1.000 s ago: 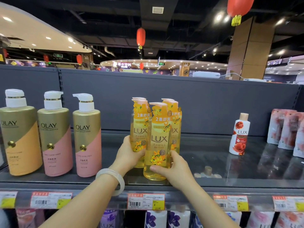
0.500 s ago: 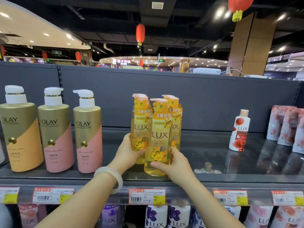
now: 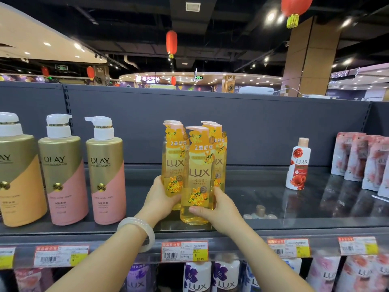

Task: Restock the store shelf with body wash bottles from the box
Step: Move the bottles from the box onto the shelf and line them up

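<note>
Head view showed a long dark grey shelf running across the frame, its glossy top backed by a grey panel. At its left end stood three gold Olay pump bottles in a row, upright and just beside one another, the first with an orange lower half and the other two pink. Along the right edge leaned a group of pink refill pouches, touching each other. Near the middle of the shelf stood a cluster of yellow Lux body wash bottles, upright and pressed together, one at the front near the shelf edge and the others just behind it to either side.

The left hand was wrapped around the lower part of the rear-left yellow bottle, fingers closed on its side. The right hand was closed on the lower right side of the front bottle, thumb across its face. A pale bangle circled the left wrist.

Well apart to the right, between the cluster and the pouches, stood a small white Lux bottle with red flowers, upright and alone. Price tags lined the front rail below the shelf, one directly under the yellow bottles. Beneath, the tops of more Lux bottles showed, purple and pink.
</note>
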Demonstrator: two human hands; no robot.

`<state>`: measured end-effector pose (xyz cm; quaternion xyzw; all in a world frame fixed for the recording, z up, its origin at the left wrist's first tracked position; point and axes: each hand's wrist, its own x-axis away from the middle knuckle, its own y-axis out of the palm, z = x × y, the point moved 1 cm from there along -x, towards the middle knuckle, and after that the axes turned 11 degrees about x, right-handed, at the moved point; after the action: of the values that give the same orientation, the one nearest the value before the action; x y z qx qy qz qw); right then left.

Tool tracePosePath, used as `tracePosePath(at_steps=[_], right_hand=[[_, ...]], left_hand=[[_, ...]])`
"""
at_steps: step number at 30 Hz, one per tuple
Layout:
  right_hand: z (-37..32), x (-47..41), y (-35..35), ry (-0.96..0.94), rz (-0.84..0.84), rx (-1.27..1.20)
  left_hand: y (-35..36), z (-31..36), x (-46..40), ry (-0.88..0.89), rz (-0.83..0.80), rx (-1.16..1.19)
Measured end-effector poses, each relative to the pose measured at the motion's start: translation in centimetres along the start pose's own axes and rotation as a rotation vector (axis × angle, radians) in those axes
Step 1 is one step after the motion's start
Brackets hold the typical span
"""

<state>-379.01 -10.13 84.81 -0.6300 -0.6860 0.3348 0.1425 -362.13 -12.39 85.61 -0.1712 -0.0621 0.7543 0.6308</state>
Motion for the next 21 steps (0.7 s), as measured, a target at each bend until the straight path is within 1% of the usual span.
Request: tracePosePath(at_steps=[8, 11, 15, 21], right_hand=[[-0.2, 0.3, 0.1, 0.029, 0.013, -0.014], [-0.5, 0.7, 0.2, 0.046, 0.045, -0.001], [-0.6, 1.2, 0.1, 0.085, 0.14, 0.026], [-1.1, 3.4, 0.1, 0.109, 0.172, 0.07]], left_hand=[[-0.4, -0.2, 0.7, -0.078, 0.051, -0.05], [-0.9, -0.2, 1.1, -0.07, 0.05, -0.073], [-1.7, -0.1, 1.9, -0.041, 0.034, -0.102], [-2.3, -0.5, 3.2, 0.01, -0.002, -0.096]])
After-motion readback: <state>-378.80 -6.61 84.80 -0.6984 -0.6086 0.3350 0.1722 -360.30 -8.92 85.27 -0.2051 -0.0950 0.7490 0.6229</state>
